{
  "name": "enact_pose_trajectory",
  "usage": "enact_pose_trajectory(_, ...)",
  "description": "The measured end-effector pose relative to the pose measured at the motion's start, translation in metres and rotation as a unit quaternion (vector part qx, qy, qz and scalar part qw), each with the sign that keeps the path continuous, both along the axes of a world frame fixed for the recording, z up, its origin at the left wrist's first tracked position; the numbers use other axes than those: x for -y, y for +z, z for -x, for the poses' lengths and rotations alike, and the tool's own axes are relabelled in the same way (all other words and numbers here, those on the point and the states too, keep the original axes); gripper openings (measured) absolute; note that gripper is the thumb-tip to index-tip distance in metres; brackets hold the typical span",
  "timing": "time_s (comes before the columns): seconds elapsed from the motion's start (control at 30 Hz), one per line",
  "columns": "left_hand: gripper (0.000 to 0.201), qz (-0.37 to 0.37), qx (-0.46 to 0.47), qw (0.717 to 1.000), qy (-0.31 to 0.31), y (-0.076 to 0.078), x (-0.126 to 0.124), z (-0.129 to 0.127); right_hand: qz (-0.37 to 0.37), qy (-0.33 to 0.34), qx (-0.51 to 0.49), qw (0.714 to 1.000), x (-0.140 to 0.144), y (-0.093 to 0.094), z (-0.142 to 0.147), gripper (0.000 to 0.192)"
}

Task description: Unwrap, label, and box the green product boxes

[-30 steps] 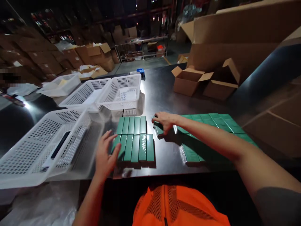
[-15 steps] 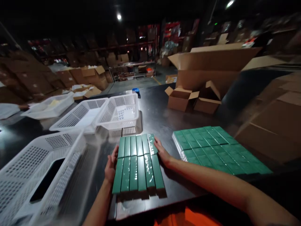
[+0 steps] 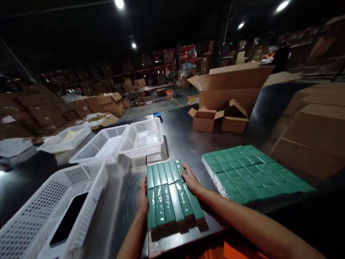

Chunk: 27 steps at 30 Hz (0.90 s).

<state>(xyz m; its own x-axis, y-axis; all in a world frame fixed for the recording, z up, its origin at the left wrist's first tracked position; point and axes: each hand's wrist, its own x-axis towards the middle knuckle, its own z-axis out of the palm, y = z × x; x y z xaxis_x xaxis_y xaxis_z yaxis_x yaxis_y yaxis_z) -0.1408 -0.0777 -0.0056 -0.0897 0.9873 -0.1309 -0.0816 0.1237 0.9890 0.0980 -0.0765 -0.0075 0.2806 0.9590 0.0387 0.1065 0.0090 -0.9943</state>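
Nearest the table edge: a block of narrow, glossy green rectangular boxes [image 3: 168, 194], laid flat in two rows of five on the dark, shiny tabletop [image 3: 185, 140].

Left hand [image 3: 143, 197]: flat against the block's left side, fingers extended along the edge, closed on nothing.

Right hand [image 3: 191, 180]: fingers spread, pressed to the block's right side about where the two rows meet, also gripping nothing. The two hands bracket the block between them.

Left foreground: a white perforated plastic basket [image 3: 32, 212] holding a flat black slab, apparently a phone [image 3: 68, 223].

Right of the block, apart from it: a larger sheet of matching green boxes [image 3: 253, 172], wrapped in clear film and lying flat.

Behind the block: a second white perforated basket [image 3: 141, 138] with small printed items inside, touching a third white perforated basket [image 3: 101, 147] at its left. Further left, a shallow white tray [image 3: 64, 138].

Mid-table, right: two small open brown cardboard cartons [image 3: 218, 118]. Behind them, a large brown cardboard box [image 3: 231, 84] with its flaps open.

Far background: dim shelving and stacked brown cartons [image 3: 81, 104] under ceiling lights.
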Motion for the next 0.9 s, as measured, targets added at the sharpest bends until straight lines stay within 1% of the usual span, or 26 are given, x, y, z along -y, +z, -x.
enact_pose_trajectory(0.1,0.064,-0.014,-0.010,1.000,0.017,-0.001,0.005,-0.010,-0.007,0.008,0.047,0.999,0.006,0.003,-0.010,0.063)
enact_pose_trajectory(0.2,0.057,-0.038,-0.036,0.998,0.034,0.003,0.008,-0.013,-0.013,0.010,0.095,0.995,0.011,0.008,-0.010,0.064)
enact_pose_trajectory(0.27,0.054,-0.064,-0.083,0.994,0.042,0.013,0.010,-0.009,-0.020,-0.003,0.113,0.993,0.019,0.016,-0.010,0.068)
enact_pose_trajectory(0.3,0.055,-0.095,-0.129,0.986,0.044,0.022,0.011,-0.007,-0.030,-0.010,0.123,0.992,0.026,0.023,-0.013,0.070)
enact_pose_trajectory(0.33,0.057,-0.141,-0.187,0.971,0.041,0.033,0.011,-0.007,-0.050,-0.010,0.143,0.988,0.036,0.030,-0.020,0.069)
enact_pose_trajectory(0.37,0.059,-0.197,-0.251,0.947,0.030,0.047,0.010,-0.008,-0.080,-0.003,0.178,0.981,0.048,0.039,-0.030,0.067)
enact_pose_trajectory(0.4,0.060,-0.256,-0.311,0.915,0.014,0.062,0.007,-0.013,-0.118,0.011,0.226,0.967,0.063,0.047,-0.045,0.065)
enact_pose_trajectory(0.43,0.060,-0.307,-0.358,0.882,-0.007,0.079,0.001,-0.022,-0.158,0.032,0.289,0.944,0.079,0.054,-0.061,0.063)
enact_pose_trajectory(0.47,0.058,-0.338,-0.392,0.855,-0.035,0.095,-0.007,-0.035,-0.191,0.053,0.352,0.915,0.096,0.060,-0.080,0.063)
enact_pose_trajectory(0.5,0.055,-0.349,-0.418,0.836,-0.063,0.110,-0.017,-0.053,-0.209,0.071,0.409,0.885,0.114,0.064,-0.098,0.065)
enact_pose_trajectory(0.53,0.051,-0.342,-0.443,0.823,-0.098,0.121,-0.029,-0.075,-0.215,0.082,0.458,0.859,0.130,0.065,-0.115,0.069)
enact_pose_trajectory(0.57,0.047,-0.315,-0.476,0.806,-0.153,0.129,-0.043,-0.100,-0.214,0.088,0.500,0.835,0.145,0.063,-0.129,0.072)
enact_pose_trajectory(0.6,0.043,-0.298,-0.488,0.796,-0.200,0.134,-0.056,-0.127,-0.206,0.088,0.536,0.814,0.157,0.060,-0.141,0.074)
enact_pose_trajectory(0.63,0.039,-0.285,-0.494,0.787,-0.237,0.134,-0.068,-0.156,-0.199,0.082,0.567,0.795,0.165,0.054,-0.150,0.074)
enact_pose_trajectory(0.7,0.035,-0.252,-0.506,0.766,-0.307,0.127,-0.087,-0.212,-0.187,0.049,0.608,0.770,0.174,0.038,-0.161,0.063)
enact_pose_trajectory(0.77,0.035,-0.211,-0.525,0.741,-0.361,0.114,-0.097,-0.260,-0.185,0.003,0.623,0.760,0.174,0.022,-0.166,0.048)
enact_pose_trajectory(0.83,0.033,-0.169,-0.541,0.719,-0.402,0.102,-0.100,-0.294,-0.187,-0.030,0.621,0.761,0.171,0.009,-0.168,0.039)
enact_pose_trajectory(0.9,0.029,-0.136,-0.549,0.704,-0.429,0.094,-0.098,-0.310,-0.187,-0.043,0.617,0.763,0.169,0.001,-0.168,0.037)
